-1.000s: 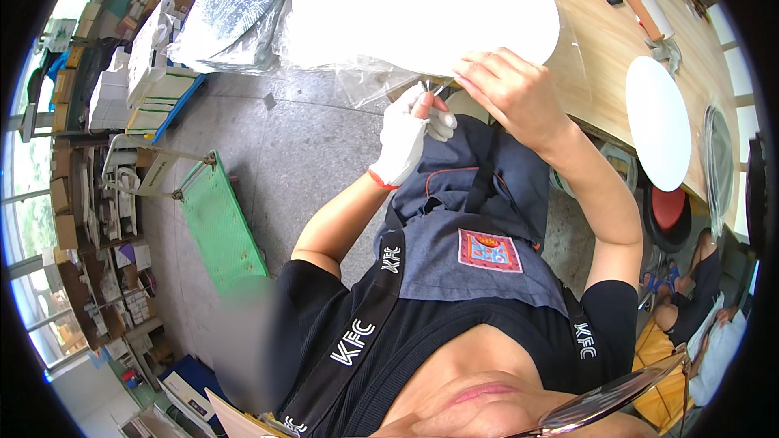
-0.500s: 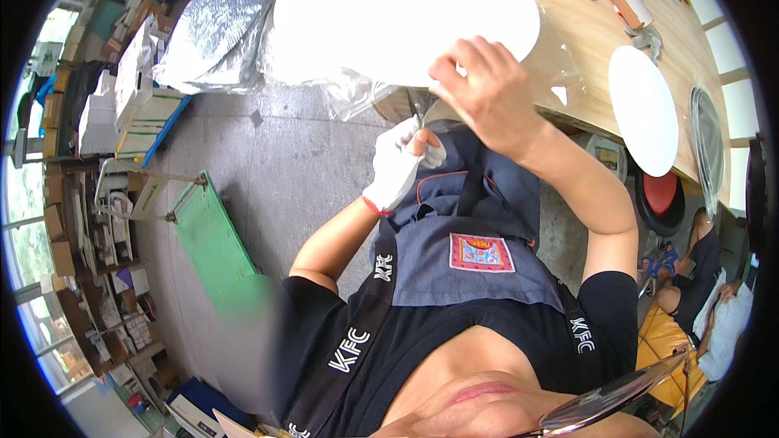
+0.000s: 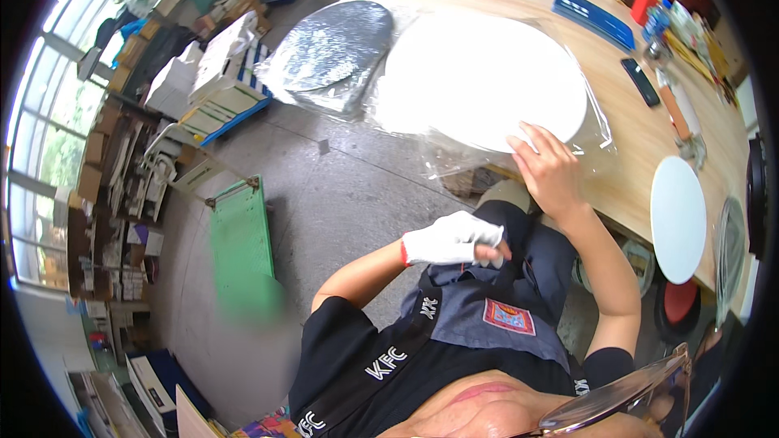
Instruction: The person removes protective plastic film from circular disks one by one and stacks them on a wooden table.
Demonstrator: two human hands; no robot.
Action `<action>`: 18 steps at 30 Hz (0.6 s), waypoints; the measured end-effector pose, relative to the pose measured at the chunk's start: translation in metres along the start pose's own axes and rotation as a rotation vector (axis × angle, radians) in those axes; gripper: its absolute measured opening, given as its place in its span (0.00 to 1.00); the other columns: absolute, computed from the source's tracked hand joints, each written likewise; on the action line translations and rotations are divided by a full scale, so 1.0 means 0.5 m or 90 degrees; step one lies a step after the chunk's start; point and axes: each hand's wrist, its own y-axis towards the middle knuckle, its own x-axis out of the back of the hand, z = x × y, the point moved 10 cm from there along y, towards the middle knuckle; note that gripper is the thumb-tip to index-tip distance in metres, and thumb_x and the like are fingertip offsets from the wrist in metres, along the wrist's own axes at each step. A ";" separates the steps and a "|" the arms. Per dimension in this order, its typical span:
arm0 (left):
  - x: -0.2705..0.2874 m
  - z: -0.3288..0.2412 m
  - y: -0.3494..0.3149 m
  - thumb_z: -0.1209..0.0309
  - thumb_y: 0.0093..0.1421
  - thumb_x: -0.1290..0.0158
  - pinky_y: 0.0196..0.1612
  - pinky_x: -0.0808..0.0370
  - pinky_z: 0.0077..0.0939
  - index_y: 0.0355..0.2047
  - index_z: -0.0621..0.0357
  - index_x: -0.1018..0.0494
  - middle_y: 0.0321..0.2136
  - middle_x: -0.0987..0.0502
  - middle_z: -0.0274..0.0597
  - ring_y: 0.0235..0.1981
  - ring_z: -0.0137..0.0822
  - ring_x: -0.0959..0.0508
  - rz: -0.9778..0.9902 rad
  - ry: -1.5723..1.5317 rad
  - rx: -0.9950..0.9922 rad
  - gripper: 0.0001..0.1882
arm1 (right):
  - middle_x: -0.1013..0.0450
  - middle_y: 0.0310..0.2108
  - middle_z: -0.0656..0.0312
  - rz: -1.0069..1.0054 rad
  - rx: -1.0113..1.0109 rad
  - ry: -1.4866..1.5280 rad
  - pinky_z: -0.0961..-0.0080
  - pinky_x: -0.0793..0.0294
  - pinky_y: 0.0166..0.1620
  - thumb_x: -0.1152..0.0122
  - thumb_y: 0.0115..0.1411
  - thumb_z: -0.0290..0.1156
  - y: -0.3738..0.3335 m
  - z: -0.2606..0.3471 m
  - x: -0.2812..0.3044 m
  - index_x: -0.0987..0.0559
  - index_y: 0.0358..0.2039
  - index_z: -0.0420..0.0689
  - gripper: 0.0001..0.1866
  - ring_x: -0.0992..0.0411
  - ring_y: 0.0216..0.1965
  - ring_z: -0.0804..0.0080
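Observation:
A large white oval panel (image 3: 487, 73) lies at the table's near left edge, over clear plastic film (image 3: 454, 164); glare washes out its surface. My bare right hand (image 3: 549, 169) reaches to the panel's near edge, fingers stretched out and fingertips resting at the rim. My left hand (image 3: 456, 239) wears a white glove with a red cuff, bare fingertips poking out. It is held low in front of my apron, away from the panel, its fingers curled closed; whatever they may hold is hidden. Left of the panel sits a dark, shiny oval piece (image 3: 337, 45) wrapped in film.
On the wooden table (image 3: 629, 166) lie a phone (image 3: 640, 82), a blue box (image 3: 593, 18), a roll (image 3: 682, 113) and a smaller white oval (image 3: 678, 219). A green platform cart (image 3: 243, 235) stands on the floor at left, near stacked white boxes (image 3: 215, 65) and shelving.
My right hand has gone from a raised, curled pose above the panel's edge to outstretched fingers at its rim. My left hand has lowered toward my lap. The head view has shifted.

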 end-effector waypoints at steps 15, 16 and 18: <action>0.631 0.046 -0.227 0.46 0.62 0.49 0.61 0.38 0.48 0.56 0.63 0.29 0.57 0.30 0.55 0.58 0.56 0.32 -0.569 0.886 0.232 0.34 | 0.25 0.38 0.56 -0.153 -0.168 0.137 0.65 0.29 0.45 0.34 0.59 0.35 -0.047 -0.173 0.127 0.23 0.43 0.42 0.15 0.26 0.42 0.59; 0.630 0.051 -0.234 0.45 0.63 0.50 0.60 0.36 0.47 0.57 0.61 0.29 0.56 0.30 0.56 0.58 0.56 0.32 -0.560 0.885 0.226 0.34 | 0.26 0.34 0.55 -0.218 -0.249 0.188 0.68 0.28 0.44 0.35 0.61 0.35 -0.075 -0.252 0.131 0.24 0.41 0.41 0.13 0.26 0.40 0.60; 0.627 0.056 -0.225 0.46 0.63 0.49 0.59 0.35 0.46 0.58 0.61 0.29 0.55 0.29 0.57 0.57 0.57 0.30 -0.546 0.873 0.247 0.33 | 0.25 0.34 0.57 -0.284 -0.452 0.198 0.70 0.27 0.44 0.37 0.63 0.46 -0.159 -0.438 0.090 0.25 0.39 0.39 0.20 0.26 0.39 0.67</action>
